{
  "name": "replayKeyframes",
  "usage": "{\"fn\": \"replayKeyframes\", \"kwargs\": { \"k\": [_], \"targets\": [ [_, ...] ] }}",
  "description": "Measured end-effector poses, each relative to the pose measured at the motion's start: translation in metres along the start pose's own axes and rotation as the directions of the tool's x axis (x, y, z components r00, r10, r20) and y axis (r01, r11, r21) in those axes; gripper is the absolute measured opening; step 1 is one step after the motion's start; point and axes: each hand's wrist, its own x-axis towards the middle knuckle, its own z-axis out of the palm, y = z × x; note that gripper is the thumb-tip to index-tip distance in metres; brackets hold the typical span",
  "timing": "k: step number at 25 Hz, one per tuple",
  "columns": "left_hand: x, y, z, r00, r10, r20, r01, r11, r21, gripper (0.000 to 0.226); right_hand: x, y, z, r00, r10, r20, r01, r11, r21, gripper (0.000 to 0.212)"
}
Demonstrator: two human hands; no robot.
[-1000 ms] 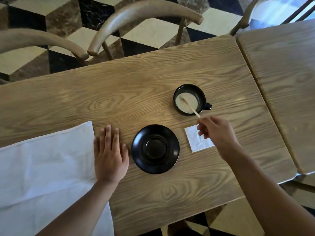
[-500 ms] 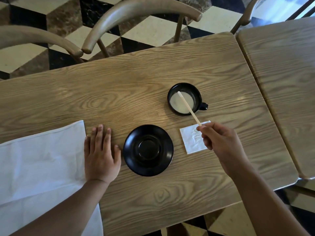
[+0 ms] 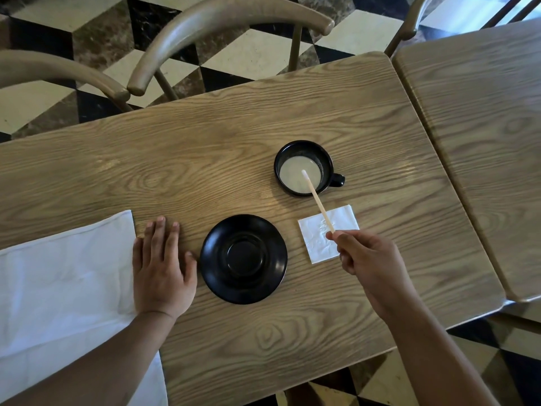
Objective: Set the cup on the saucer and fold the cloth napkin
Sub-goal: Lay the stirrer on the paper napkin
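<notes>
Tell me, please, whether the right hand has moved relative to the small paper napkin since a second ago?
Yes. The right hand has drawn back toward the person, from the far edge of the paper napkin to its near edge, pinching the stirrer.

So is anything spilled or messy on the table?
Nothing looks spilled. The cup stands upright on the bare table, not yet on the empty saucer. The right hand pinches a wooden stirrer above the small paper napkin. The cloth napkin lies unfolded, hanging over the near edge.
</notes>
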Motion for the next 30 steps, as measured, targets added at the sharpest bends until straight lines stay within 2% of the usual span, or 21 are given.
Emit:
{"fn": "replayKeyframes", "kwargs": {
  "k": [4, 8, 11, 16, 22, 25, 27, 30],
  "targets": [
    [0.000, 0.000, 0.000, 1.000, -0.003, 0.009, 0.003, 1.000, 0.000, 0.066, 0.000, -0.003, 0.003, 0.983, 0.152, 0.107, -0.164, 0.979, 0.117, 0.023],
    [0.001, 0.000, 0.001, 1.000, -0.006, 0.015, 0.006, 1.000, -0.002, 0.066, 0.001, -0.008, 0.011, 0.896, 0.309, 0.320, -0.422, 0.818, 0.391, 0.016],
    [0.000, -0.001, 0.000, 1.000, -0.014, 0.024, 0.014, 1.000, -0.005, 0.066, 0.001, -0.007, 0.015, 0.864, 0.328, 0.382, -0.485, 0.747, 0.454, 0.023],
    [0.001, 0.000, 0.000, 0.999, -0.021, 0.043, 0.021, 1.000, -0.007, 0.067, -0.003, -0.001, 0.011, 0.901, 0.273, 0.337, -0.416, 0.761, 0.498, 0.032],
    [0.000, 0.001, -0.002, 0.999, -0.018, 0.044, 0.018, 1.000, -0.010, 0.067, -0.022, 0.028, -0.024, 0.963, 0.153, 0.223, -0.238, 0.869, 0.433, 0.023],
    [0.000, 0.001, -0.002, 0.999, -0.017, 0.038, 0.017, 1.000, -0.012, 0.067, -0.031, 0.049, -0.041, 0.984, 0.131, 0.121, -0.162, 0.941, 0.297, 0.022],
    [0.000, 0.001, -0.002, 0.999, -0.018, 0.042, 0.019, 1.000, -0.015, 0.067, -0.034, 0.061, -0.047, 0.996, 0.088, 0.033, -0.091, 0.986, 0.140, 0.018],
    [0.001, 0.002, -0.002, 0.999, -0.019, 0.044, 0.020, 1.000, -0.019, 0.068, -0.033, 0.073, -0.049, 0.998, 0.050, -0.037, -0.051, 0.998, -0.025, 0.016]
  ]
}}
